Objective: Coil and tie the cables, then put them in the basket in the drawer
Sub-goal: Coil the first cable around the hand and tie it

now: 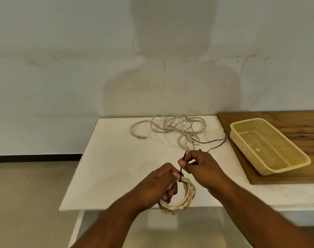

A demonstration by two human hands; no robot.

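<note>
My left hand (pixel 158 185) grips a coiled cream cable (pixel 184 199) over the near edge of the white table (pixel 116 158). A thin black tie (pixel 181 169) loops round the coil's top and runs up to my right hand (pixel 199 163), which pinches its free end between thumb and finger. A second cream cable (pixel 172 127) lies loose and tangled at the back of the table. The yellow mesh basket (pixel 306 161) stands empty on a wooden surface (pixel 286 120) at the right. No drawer shows.
A loose black tie (pixel 215 141) lies on the table between the tangled cable and the basket. The wall stands right behind the table. Bare floor (pixel 27 194) lies to the left, below the table's edge.
</note>
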